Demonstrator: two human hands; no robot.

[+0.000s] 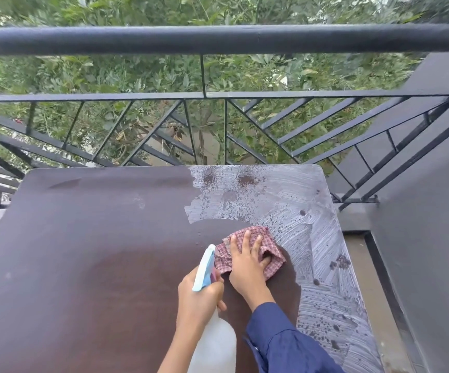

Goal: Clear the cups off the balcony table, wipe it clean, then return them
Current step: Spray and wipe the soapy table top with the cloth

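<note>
Spray bottle (212,343) in left hand (196,297)

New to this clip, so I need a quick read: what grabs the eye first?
The right hand presses a red checked cloth on the brown table, whose right side is streaked with pale wet smears. Beside it, the left hand grips a spray bottle. A black railing stands behind.

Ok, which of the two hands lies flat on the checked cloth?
The right hand, the one with the blue sleeve: its fingers are spread on the checked cloth. The left hand instead grips the spray bottle.
</note>
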